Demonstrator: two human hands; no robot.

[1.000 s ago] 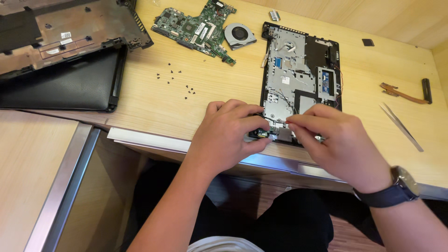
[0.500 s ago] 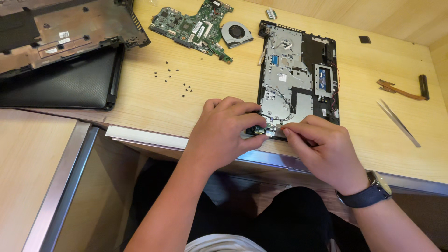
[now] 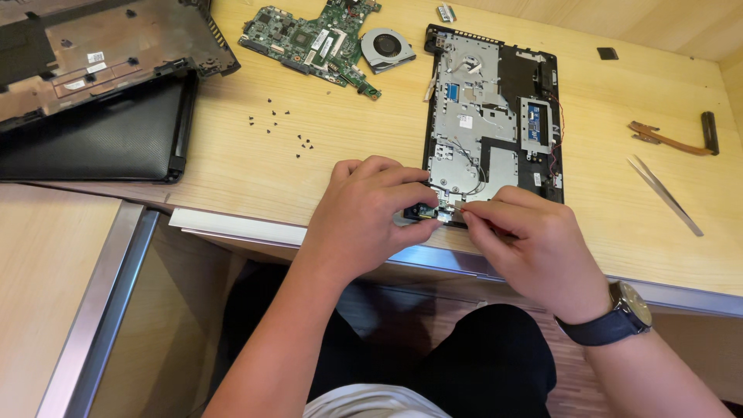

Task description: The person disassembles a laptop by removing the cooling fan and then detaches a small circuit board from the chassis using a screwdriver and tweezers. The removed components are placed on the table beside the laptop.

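The stripped laptop chassis [image 3: 492,124] lies lengthwise on the table [image 3: 309,178], its near end at the table's front edge, which puts the small part there within easy reach of both hands. The left hand [image 3: 371,213] comes in from seven o'clock, wrist raised, fingers curled down and pinching a small dark part [image 3: 424,210] at the chassis's near corner, seemingly to steady it. The right hand [image 3: 534,244], entering from five o'clock with a wristwatch [image 3: 631,310] on its wrist, is closed around something thin pointing at that same spot; what it is cannot be told. Loose screws [image 3: 282,128] sit at ten o'clock from the hands, tweezers [image 3: 664,195] at three o'clock.
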